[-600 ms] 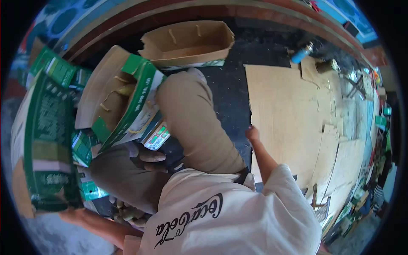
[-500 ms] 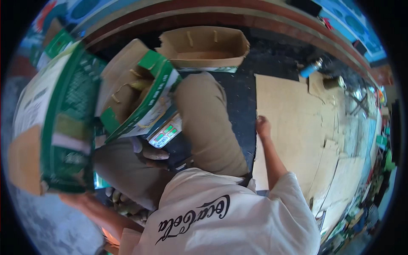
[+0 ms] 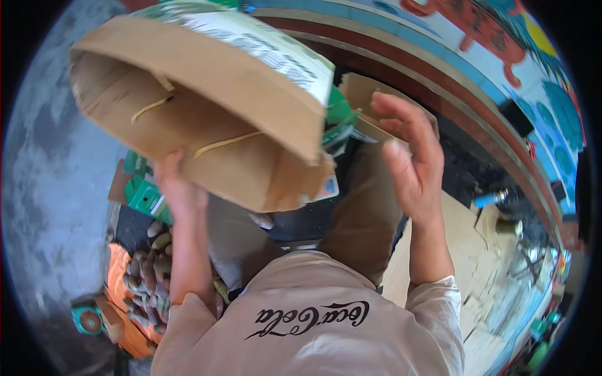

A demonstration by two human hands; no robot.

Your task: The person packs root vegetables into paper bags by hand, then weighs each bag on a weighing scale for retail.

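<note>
A large cardboard carton [image 3: 200,69], brown inside with a white and green printed outside, is held up in front of me. Its mouth is turned toward me, with yellow cord handles hanging inside. My left hand [image 3: 179,185] grips its lower edge, thumb against the inside wall. To the right of the carton my right hand [image 3: 417,156] is raised with fingers apart, holding nothing. Partly hidden behind that hand stands another brown carton [image 3: 360,91]. A green carton [image 3: 144,194] shows below the held one, beside my left wrist.
Several long, brown, lumpy pieces like tubers [image 3: 147,276] lie on an orange cloth [image 3: 119,269] at lower left. Flattened cardboard [image 3: 458,238] covers the floor at right. Beyond it are a blue bottle [image 3: 492,199] and a can [image 3: 509,227]. A raised ledge [image 3: 476,106] runs behind.
The carton in my left hand has swung from the far left to the front, its mouth now toward me. My right hand has left the flat cardboard and risen near the carton.
</note>
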